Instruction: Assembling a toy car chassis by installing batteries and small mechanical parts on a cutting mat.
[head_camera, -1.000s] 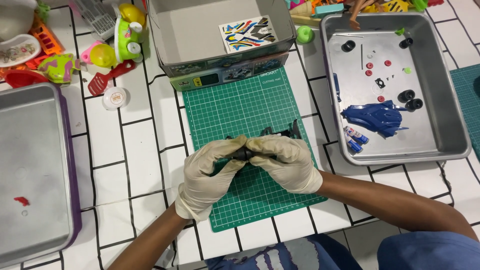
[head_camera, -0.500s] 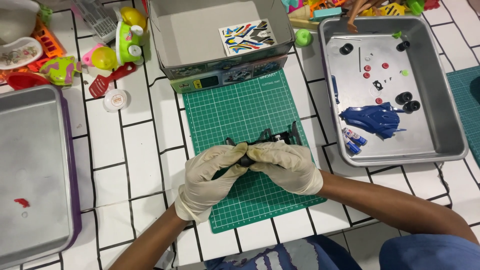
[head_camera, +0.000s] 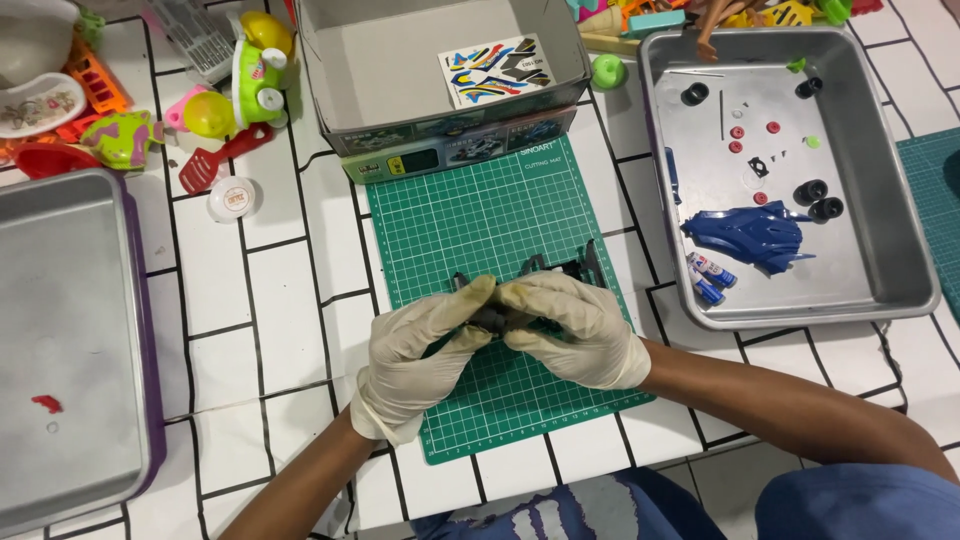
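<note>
Head view shows me both gloved hands meeting over the green cutting mat (head_camera: 470, 215). My left hand (head_camera: 415, 355) and my right hand (head_camera: 570, 325) are curled around a black toy car frame (head_camera: 560, 270). The fingers of both are closed on its near end, and the thumbs press together on a dark part between them; I cannot tell what this part is. The far end of the frame sticks out past the right fingers. To the right a metal tray (head_camera: 880, 200) holds a blue car body (head_camera: 745, 238) and small black wheels (head_camera: 815, 198). Beyond the mat stands an open box (head_camera: 370, 60) with a sticker sheet (head_camera: 495, 68) inside.
</note>
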